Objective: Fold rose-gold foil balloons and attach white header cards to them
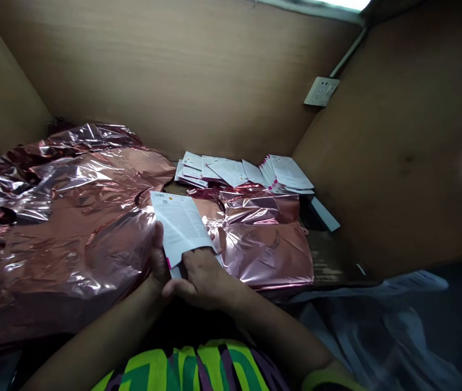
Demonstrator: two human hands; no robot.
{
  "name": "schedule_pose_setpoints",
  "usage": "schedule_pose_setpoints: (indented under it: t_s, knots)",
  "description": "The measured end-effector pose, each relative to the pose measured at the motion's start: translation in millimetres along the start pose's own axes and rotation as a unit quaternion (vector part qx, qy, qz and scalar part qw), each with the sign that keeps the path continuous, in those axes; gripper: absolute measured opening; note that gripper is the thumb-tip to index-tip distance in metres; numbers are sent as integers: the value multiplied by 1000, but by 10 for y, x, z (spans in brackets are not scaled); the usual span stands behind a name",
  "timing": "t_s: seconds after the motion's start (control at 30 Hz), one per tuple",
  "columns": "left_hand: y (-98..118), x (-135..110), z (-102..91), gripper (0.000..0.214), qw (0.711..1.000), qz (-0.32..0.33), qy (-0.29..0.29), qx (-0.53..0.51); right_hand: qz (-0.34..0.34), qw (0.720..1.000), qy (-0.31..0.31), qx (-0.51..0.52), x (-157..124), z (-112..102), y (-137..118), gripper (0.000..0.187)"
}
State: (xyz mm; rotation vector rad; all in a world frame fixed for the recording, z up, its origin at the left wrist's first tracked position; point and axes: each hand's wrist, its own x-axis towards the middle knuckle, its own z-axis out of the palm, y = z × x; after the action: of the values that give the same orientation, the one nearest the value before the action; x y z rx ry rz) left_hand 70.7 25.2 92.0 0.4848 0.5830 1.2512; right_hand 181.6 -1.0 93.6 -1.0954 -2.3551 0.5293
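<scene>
Both hands meet low in the middle of the view around a white printed card (pixel 180 222) with a pink lower edge. My left hand (pixel 158 259) grips its left lower edge, thumb up along the side. My right hand (pixel 199 277) is closed over the card's bottom end. The card lies above a folded rose-gold foil balloon (pixel 263 239) on the wooden surface. A large heap of the same shiny foil (pixel 63 217) spreads to the left of my hands.
Several white cards (pixel 239 172) lie fanned and stacked at the back against a wooden wall. A wall socket (pixel 321 90) sits in the right corner. Clear plastic sheeting (pixel 378 320) lies at lower right. Wooden panels enclose the space.
</scene>
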Motion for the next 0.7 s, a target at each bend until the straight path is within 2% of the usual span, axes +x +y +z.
schedule_pose_setpoints:
  t_s: [0.13, 0.17, 0.2, 0.23, 0.27, 0.3, 0.37, 0.43, 0.47, 0.5, 0.53, 0.6, 0.67, 0.7]
  knots:
    - [-104, 13, -35, 75, 998, -37, 55, -9, -23, 999, 34, -22, -114, -16, 30, 109]
    - [-124, 6, -52, 71, 997, -28, 66, 37, -23, 999, 33, -27, -149, 7, 70, 109]
    - [-132, -8, -72, 66, 989, -14, 71, 126, -17, 999, 27, -30, -187, 43, 126, 106]
    - [-121, -27, -93, 61, 968, -4, 68, 241, -10, 999, 18, -35, -230, 93, 196, 102]
    - [-88, -46, -113, 58, 933, -10, 57, 354, -5, 999, 8, -44, -280, 154, 275, 99]
    - [-37, -59, -131, 55, 884, -22, 50, 463, 1, 998, -3, -60, -336, 223, 355, 96]
    - [77, -41, -155, 51, 768, -31, 49, 638, 18, 994, -22, -104, -457, 361, 493, 93]
    - [122, 60, -181, 51, 631, 41, 27, 774, 26, 990, -28, -133, -569, 448, 564, 91]
    - [97, 139, -205, 50, 568, 94, -12, 818, 21, 991, -28, -128, -617, 458, 572, 87]
    - [42, 227, -244, 48, 516, 139, -63, 843, 3, 994, -30, -107, -660, 445, 567, 79]
    - [-36, 317, -298, 48, 485, 164, -115, 851, -28, 997, -31, -71, -699, 411, 555, 69]
    - [-209, 466, -434, 52, 450, 162, -181, 859, -73, 997, -1, 13, -765, 310, 536, 39]
    - [-339, 544, -563, 55, 435, 140, -196, 868, -33, 995, 84, 50, -809, 215, 558, 16]
    - [-375, 556, -607, 56, 433, 137, -194, 870, 17, 990, 128, 47, -818, 186, 585, 17]
